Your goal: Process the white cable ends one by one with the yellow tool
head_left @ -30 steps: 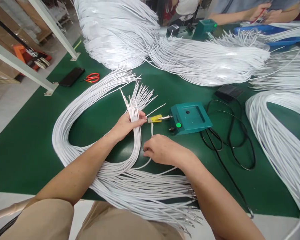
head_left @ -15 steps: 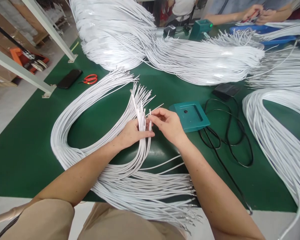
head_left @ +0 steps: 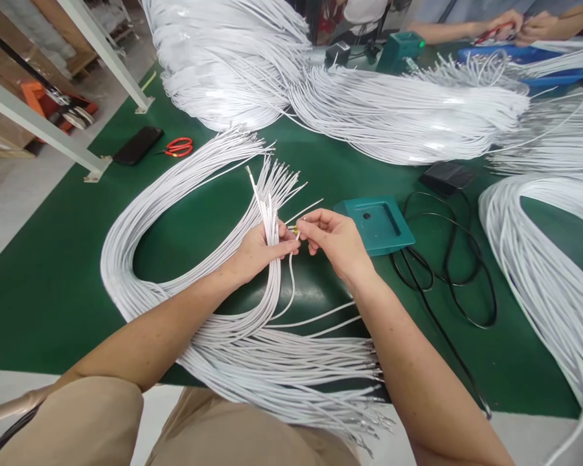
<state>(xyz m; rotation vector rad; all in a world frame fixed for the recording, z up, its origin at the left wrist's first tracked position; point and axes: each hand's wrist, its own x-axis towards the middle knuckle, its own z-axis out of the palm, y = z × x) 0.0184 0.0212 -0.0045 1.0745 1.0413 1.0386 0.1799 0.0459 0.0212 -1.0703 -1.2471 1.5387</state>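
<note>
My left hand (head_left: pixel 265 249) is closed around a bunch of white cables (head_left: pixel 273 275), whose tips stick up above the fingers. Just right of it, my right hand (head_left: pixel 328 236) pinches the end of one white cable (head_left: pixel 292 285) that hangs apart from the bunch. A small yellow bit shows between the two hands. A large curved bundle of white cables (head_left: pixel 121 252) lies to the left and runs under my left forearm. More cable ends (head_left: pixel 320 356) spread out near the table's front edge.
Beside my right hand lies a teal tray (head_left: pixel 379 223), with a black cord (head_left: pixel 447 259) looped to its right. Red scissors (head_left: pixel 179 147) and a black phone (head_left: pixel 138 145) lie back left. White cable piles (head_left: pixel 408 116) fill the back. Across the table, a person's hands (head_left: pixel 519 27) hold a red-handled tool.
One cable has come away from the bunch and bows to the right below my hands. My right fingers have shifted slightly, and a yellow bit now shows. The whole view has moved a little.
</note>
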